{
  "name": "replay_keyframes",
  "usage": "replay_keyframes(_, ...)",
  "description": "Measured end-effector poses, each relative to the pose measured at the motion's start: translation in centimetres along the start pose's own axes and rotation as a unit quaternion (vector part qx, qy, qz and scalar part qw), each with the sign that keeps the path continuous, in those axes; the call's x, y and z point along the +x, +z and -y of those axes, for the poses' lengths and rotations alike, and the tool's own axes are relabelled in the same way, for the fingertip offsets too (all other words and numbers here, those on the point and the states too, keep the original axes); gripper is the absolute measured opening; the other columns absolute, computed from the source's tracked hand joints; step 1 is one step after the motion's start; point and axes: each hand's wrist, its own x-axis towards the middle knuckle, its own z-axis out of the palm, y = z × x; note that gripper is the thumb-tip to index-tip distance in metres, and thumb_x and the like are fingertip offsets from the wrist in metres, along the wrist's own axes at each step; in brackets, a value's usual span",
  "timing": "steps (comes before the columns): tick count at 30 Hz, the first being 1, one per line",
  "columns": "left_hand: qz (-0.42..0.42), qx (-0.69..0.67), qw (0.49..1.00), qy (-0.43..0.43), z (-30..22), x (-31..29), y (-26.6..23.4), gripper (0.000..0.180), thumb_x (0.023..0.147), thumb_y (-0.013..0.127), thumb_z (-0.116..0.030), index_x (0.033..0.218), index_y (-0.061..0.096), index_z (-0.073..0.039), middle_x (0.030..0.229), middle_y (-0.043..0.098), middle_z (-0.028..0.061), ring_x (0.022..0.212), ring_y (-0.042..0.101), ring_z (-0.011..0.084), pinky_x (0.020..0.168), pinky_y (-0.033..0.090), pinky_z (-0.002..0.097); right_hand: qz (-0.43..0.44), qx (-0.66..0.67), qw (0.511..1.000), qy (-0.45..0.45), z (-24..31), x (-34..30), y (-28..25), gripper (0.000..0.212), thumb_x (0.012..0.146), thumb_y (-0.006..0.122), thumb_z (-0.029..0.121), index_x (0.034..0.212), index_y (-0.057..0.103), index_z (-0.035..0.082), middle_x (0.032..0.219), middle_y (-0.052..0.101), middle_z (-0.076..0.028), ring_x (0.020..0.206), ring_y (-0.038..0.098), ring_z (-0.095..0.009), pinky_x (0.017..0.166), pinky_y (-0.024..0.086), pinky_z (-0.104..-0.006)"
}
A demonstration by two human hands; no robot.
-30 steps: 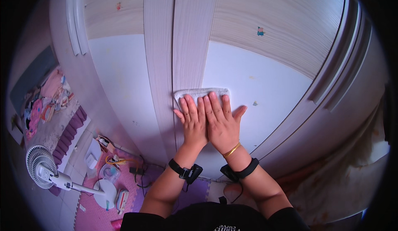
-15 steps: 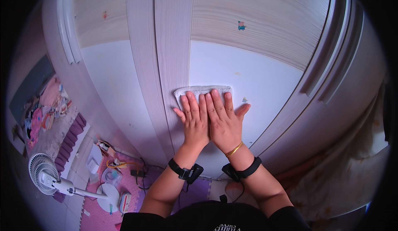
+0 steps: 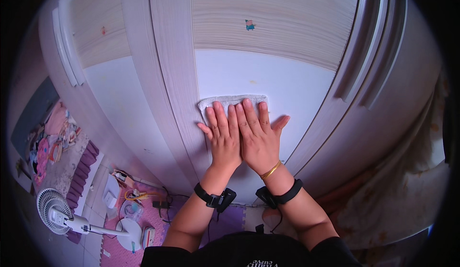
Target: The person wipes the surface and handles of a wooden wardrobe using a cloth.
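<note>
While the left hand [image 3: 224,137] and right hand [image 3: 258,135] lie flat and open, side by side, pinning the white folded cloth [image 3: 233,102] to the pale wardrobe door panel [image 3: 297,87] near its left edge, uneven pressure could let it slip — gripped by neither.

The light is soft, even and fairly bright, with a cool bluish-violet cast over the pale wardrobe door [image 3: 287,85]. Both hands [image 3: 244,137] throw only a faint shadow on the panel below them, and there is no hard glare. The centre is sharp. The fisheye bends the door edges strongly, and the picture falls to black at its round rim, where detail goes dim and soft.
</note>
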Motion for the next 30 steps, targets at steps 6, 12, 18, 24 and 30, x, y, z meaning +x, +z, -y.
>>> replay_keyframes(6,-0.04,-0.03,0.999,0.012,-0.5,-2.3,1.9,0.065,0.095,0.045,-0.022,0.15,0.02,0.001,0.156,0.01,0.0305,0.146,0.005,0.0472,0.111,-0.008,0.0639,0.013,0.028,1.0,0.006,-0.5,-2.4,0.5,0.05,0.091,0.046,0.017,0.141,0.049,0.015,0.154,0.037,-0.003,0.148,0.018,-0.029,0.108,0.001,-0.0675)
replay_keyframes(12,-0.081,-0.064,0.994,0.02,-1.2,-7.1,5.6,0.059,0.094,0.046,-0.015,0.147,0.028,0.002,0.155,0.013,0.0299,0.145,0.006,0.0487,0.11,-0.008,0.0659,0.0,-0.02,0.999,-0.035,-1.4,-7.1,2.9,0.049,0.093,0.044,0.017,0.141,0.049,0.013,0.155,0.034,-0.007,0.149,0.012,-0.032,0.107,-0.014,-0.0668)
replay_keyframes(18,-0.058,-0.077,0.995,0.013,-3.4,-1.6,2.3,0.058,0.094,0.045,-0.012,0.148,0.028,0.001,0.156,0.014,0.0294,0.145,0.006,0.0481,0.11,-0.01,0.0652,0.009,-0.004,1.0,0.022,-2.8,-3.1,-0.6,0.049,0.094,0.043,0.018,0.142,0.049,0.019,0.154,0.037,-0.001,0.148,0.019,-0.025,0.11,-0.008,-0.0642)
replay_keyframes(24,-0.088,-0.041,0.994,0.051,-3.4,-3.6,4.8,0.056,0.095,0.044,-0.015,0.148,0.03,-0.001,0.156,0.015,0.0284,0.146,0.007,0.0469,0.11,-0.006,0.067,0.004,0.001,0.999,0.035,-3.5,-5.8,1.1,0.05,0.094,0.043,0.021,0.143,0.048,0.018,0.156,0.032,-0.002,0.149,0.013,-0.028,0.109,-0.012,-0.0653)
replay_keyframes(30,-0.07,-0.063,0.994,0.06,-4.4,-5.4,5.5,0.055,0.096,0.043,-0.014,0.148,0.029,-0.001,0.156,0.012,0.0288,0.146,0.004,0.0465,0.11,-0.007,0.0673,-0.005,-0.023,0.999,0.027,-4.4,-8.1,1.7,0.05,0.093,0.044,0.02,0.143,0.047,0.017,0.158,0.027,-0.002,0.15,0.009,-0.029,0.108,-0.013,-0.0657)
